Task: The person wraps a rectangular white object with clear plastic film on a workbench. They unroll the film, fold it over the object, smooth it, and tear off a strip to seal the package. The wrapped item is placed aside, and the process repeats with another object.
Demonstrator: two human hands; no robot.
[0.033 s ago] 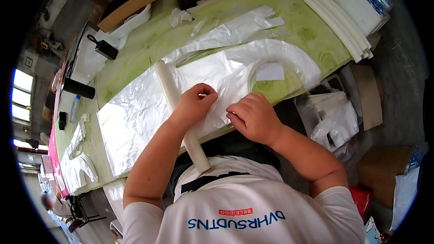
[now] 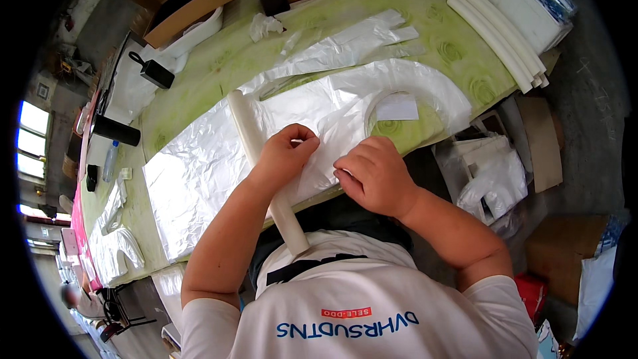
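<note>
Along the near edge of the bench [image 2: 212, 66], a wrinkled white plastic sheet [image 2: 302, 110] lay spread under my hands. I had my left hand [image 2: 286, 156] above it, thumb and fingertips together, wrist over a white tube [image 2: 247, 126] that jutted past that edge. My right hand [image 2: 375, 176] sat just beside, fingers curled together; couldn't tell if either pinched plastic. More tubes [image 2: 492, 33] lay at the bench's right edge.

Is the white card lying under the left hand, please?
No: the card lies beyond the right hand, inside the plastic sheet's curved opening.
</note>
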